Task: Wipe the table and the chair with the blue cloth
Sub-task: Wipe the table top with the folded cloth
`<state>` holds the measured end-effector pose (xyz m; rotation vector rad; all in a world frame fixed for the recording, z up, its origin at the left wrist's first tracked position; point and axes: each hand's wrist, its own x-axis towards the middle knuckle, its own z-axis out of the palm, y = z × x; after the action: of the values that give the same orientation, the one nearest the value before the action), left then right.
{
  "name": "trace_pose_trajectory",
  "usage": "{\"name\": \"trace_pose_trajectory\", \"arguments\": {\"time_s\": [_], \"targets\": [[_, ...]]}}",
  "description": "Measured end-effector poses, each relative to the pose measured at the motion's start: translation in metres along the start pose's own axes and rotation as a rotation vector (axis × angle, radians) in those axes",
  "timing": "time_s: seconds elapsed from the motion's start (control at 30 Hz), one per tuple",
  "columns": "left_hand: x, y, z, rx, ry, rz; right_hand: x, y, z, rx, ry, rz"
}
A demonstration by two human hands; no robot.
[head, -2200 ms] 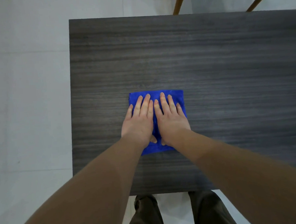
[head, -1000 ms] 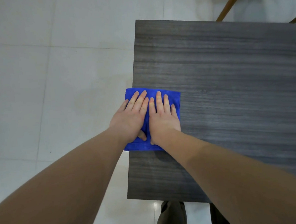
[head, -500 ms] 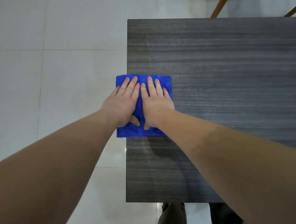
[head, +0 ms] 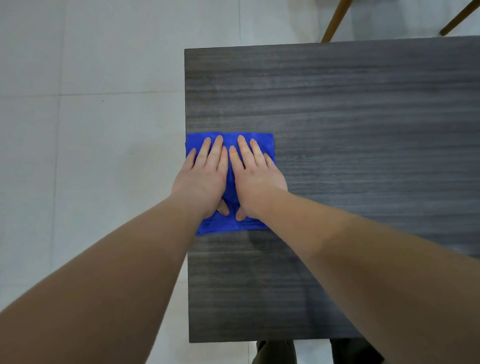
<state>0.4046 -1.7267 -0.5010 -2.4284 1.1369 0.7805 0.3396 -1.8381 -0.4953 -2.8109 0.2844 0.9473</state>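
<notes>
A view from above, looking down at a person's two bare forearms reaching forward over a dark table (head: 370, 147) with a grey wood-grain surface. The table fills the right and centre of the view; its left edge runs top to bottom a little left of centre, and its near edge lies close to the bottom.

A folded blue cloth (head: 259, 140) lies flat on the table, right at the left edge about halfway along it. Its left side lines up with that edge or hangs very slightly past it.

Both hands lie flat on the cloth, side by side and palm down. The left hand (head: 205, 178) covers the left half of the cloth and the right hand (head: 256, 178) covers the right half. The fingers of each are straight and held close together, pointing away from the person, with the fingertips just short of the cloth's far edge. The two index fingers almost touch, and a narrow strip of blue shows between the hands. The thumbs are tucked inward near the cloth's near edge. Neither hand curls round or pinches the fabric; they press it down with open palms.

To the left is a floor (head: 78, 134) of pale tiles. Beyond the far edge of the table, at the top right, two slanted wooden chair legs (head: 341, 9) stand on the floor. Below the near edge, the person's dark trousers (head: 273, 358) are visible.
</notes>
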Motion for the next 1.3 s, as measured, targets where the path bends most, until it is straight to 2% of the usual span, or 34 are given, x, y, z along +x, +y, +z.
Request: {"name": "trace_pose_trajectory", "arguments": {"time_s": [0.53,1.3], "targets": [[0.043,0.111,-0.047,-0.007,-0.062,-0.069,-0.02,0.115,-0.003,-0.038,-0.02,-0.025],[0.085,0.265,-0.097,-0.037,-0.081,-0.02,-0.071,0.274,0.014,-0.014,-0.021,0.027]]}}
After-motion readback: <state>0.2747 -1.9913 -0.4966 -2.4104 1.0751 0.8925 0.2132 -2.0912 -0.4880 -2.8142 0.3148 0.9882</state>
